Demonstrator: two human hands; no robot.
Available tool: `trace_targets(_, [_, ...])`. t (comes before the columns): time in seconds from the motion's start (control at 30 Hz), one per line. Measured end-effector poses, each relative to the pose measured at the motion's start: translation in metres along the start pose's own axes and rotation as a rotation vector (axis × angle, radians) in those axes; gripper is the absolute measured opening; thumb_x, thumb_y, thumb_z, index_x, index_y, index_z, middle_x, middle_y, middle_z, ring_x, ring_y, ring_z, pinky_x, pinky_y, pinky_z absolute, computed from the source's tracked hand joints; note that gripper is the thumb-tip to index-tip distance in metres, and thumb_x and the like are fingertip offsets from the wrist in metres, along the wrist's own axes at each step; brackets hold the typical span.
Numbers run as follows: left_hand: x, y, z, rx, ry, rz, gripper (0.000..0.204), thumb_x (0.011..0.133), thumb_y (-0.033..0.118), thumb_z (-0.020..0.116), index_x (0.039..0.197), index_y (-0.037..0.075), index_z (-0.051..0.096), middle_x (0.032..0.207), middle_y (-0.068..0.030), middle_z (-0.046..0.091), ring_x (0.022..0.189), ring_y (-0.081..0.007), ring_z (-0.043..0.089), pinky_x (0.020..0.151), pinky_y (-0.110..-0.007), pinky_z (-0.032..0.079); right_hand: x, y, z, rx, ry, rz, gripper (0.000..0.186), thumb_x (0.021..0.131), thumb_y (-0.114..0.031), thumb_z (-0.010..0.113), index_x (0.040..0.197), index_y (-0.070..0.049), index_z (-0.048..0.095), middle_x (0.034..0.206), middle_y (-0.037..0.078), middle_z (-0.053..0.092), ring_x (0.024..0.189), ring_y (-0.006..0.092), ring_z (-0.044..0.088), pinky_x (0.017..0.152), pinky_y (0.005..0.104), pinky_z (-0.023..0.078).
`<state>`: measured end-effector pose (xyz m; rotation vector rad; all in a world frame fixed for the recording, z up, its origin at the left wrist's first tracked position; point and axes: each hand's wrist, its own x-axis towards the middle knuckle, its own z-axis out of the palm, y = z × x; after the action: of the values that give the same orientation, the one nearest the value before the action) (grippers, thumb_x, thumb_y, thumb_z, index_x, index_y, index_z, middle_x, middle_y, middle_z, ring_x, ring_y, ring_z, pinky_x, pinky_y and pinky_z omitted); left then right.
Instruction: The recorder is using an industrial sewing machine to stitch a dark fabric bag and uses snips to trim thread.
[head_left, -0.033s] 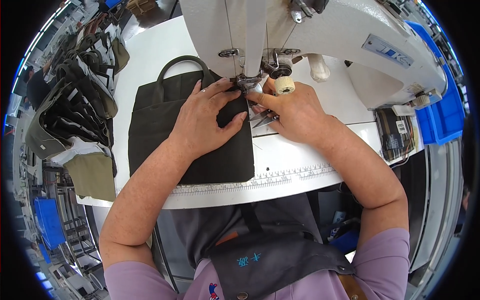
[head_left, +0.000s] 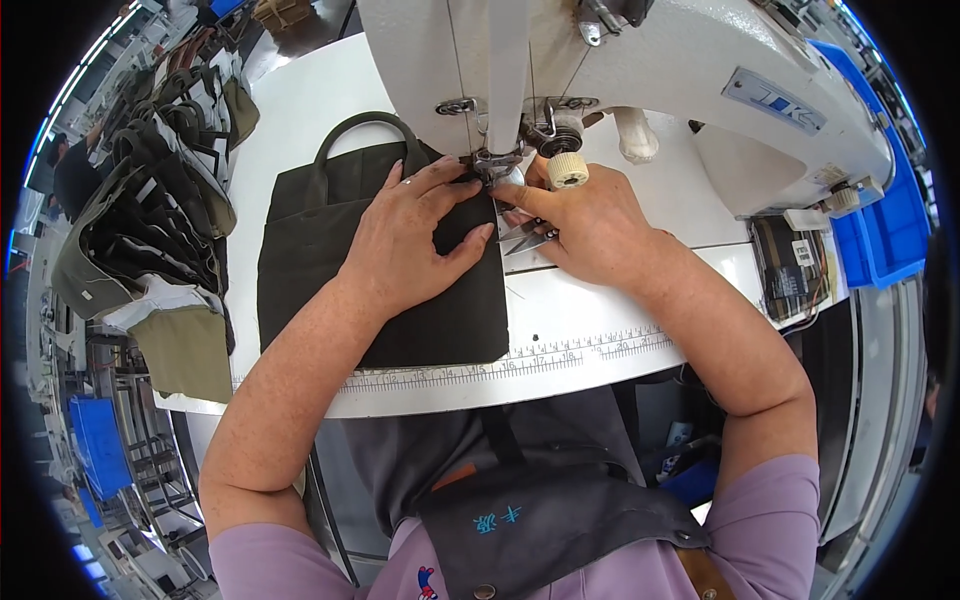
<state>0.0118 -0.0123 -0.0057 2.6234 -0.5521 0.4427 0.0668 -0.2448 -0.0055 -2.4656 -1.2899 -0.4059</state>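
A dark olive fabric bag (head_left: 425,325) with a looped handle (head_left: 365,120) lies flat on the white sewing table (head_left: 600,310). My left hand (head_left: 405,235) rests on it, fingers spread, fingertips close to the presser foot (head_left: 497,165) of the sewing machine (head_left: 680,80). The bag's right edge runs under that foot. On the other side, my right hand (head_left: 600,220) is closed around small metal thread snips (head_left: 528,240), blades pointing left. Its index fingertip touches the bag's edge beside the foot; the machine's cream knob (head_left: 569,170) hides part of this hand.
Several folded olive and dark green bag pieces (head_left: 140,220) are piled at the table's left. A ruler strip (head_left: 580,355) follows the front edge. To the right are a dark striped bundle (head_left: 785,265) and a blue bin (head_left: 890,235). A blue crate (head_left: 100,440) sits lower left.
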Motion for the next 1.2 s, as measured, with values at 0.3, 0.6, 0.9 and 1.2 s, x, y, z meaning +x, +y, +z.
trace_targets(0.3, [0.003, -0.002, -0.002, 0.005, -0.003, 0.021, 0.042, 0.084, 0.027, 0.079, 0.12, 0.007, 0.073, 0.13, -0.0169, 0.067, 0.121, -0.0353, 0.064, 0.116, -0.057, 0.039, 0.0, 0.019, 0.005, 0.587, 0.218, 0.298, 0.022, 0.096, -0.019, 0.068, 0.113, -0.005, 0.069, 0.093, 0.014, 0.072, 0.086, 0.0314, 0.071, 0.074, 0.0422, 0.055])
trace_targets(0.6, [0.002, -0.003, -0.002, 0.027, -0.008, 0.023, 0.042, 0.086, 0.027, 0.078, 0.121, 0.006, 0.073, 0.13, -0.017, 0.066, 0.123, -0.0351, 0.063, 0.118, -0.057, 0.037, 0.008, 0.013, -0.004, 0.713, 0.4, 0.435, 0.02, 0.105, -0.016, 0.057, 0.108, -0.003, 0.072, 0.084, 0.008, 0.072, 0.079, 0.0185, 0.067, 0.075, 0.0323, 0.054])
trace_targets(0.9, [-0.002, 0.001, -0.003, 0.035, -0.04, 0.015, 0.042, 0.088, 0.029, 0.076, 0.123, 0.007, 0.071, 0.134, -0.0147, 0.065, 0.127, -0.0341, 0.061, 0.117, -0.059, 0.037, 0.012, 0.009, -0.009, 0.751, 0.399, 0.417, 0.022, 0.105, -0.013, 0.055, 0.107, -0.001, 0.073, 0.088, 0.004, 0.074, 0.081, 0.0134, 0.065, 0.077, 0.0316, 0.055])
trace_targets(1.2, [-0.003, 0.003, -0.002, 0.025, -0.083, -0.028, 0.045, 0.091, 0.035, 0.071, 0.126, 0.007, 0.07, 0.139, -0.0117, 0.062, 0.14, -0.0263, 0.051, 0.119, -0.059, 0.034, 0.002, 0.023, 0.01, 0.529, 0.23, 0.23, 0.026, 0.095, -0.033, 0.071, 0.094, -0.007, 0.073, 0.076, 0.013, 0.071, 0.068, 0.0297, 0.068, 0.066, 0.0375, 0.054])
